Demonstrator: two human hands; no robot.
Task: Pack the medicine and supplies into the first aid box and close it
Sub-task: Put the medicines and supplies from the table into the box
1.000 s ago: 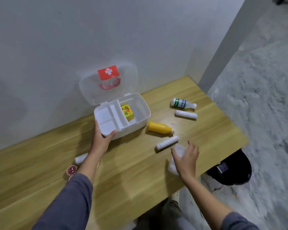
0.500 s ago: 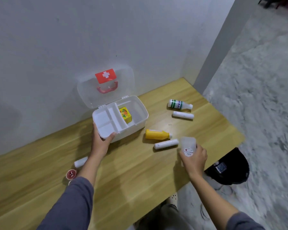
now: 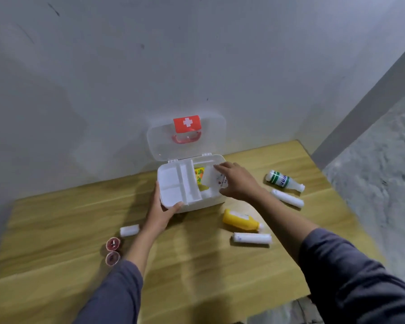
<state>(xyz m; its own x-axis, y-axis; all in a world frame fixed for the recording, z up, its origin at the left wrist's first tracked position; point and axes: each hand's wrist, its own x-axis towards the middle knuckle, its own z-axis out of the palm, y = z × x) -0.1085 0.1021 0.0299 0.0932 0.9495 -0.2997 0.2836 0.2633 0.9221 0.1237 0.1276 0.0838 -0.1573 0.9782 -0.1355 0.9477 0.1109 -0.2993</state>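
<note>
Pale grey wall behind, wooden desk (image 3: 197, 265) pushed up against it, rough concrete floor off to the right. At the back of the desk, first aid box (image 3: 189, 183) with its clear lid (image 3: 187, 136) swung up against the wall, red cross label and red handle showing through. Left hand (image 3: 160, 212) clamped on the near left corner of the box, thumb over the rim, fingers under the wall, steadying it. Right hand (image 3: 237, 181) over the box's right compartment, fingers curled round a small clear packet (image 3: 214, 181) with printing on it, packet tilted and lowered partway inside, just beside the yellow carton (image 3: 199, 177) already lying there; left compartments bare. Whether the packet touches the floor of the compartment: cannot tell. Still out on the desk, to the right of the box and nearer the right hand: green-labelled white bottle (image 3: 283, 181), white roll (image 3: 288, 198) just in front of it, yellow bottle (image 3: 241, 222) lying on its side with cap pointing right, and a long white roll (image 3: 251, 238) lying crosswise near it. To the left, nearer the left hand: short white roll (image 3: 129, 230) and two small red tins (image 3: 113, 250). Probably next: release of the packet, then a short reach back and right to the yellow bottle, best gripped across its crosswise long axis.
</note>
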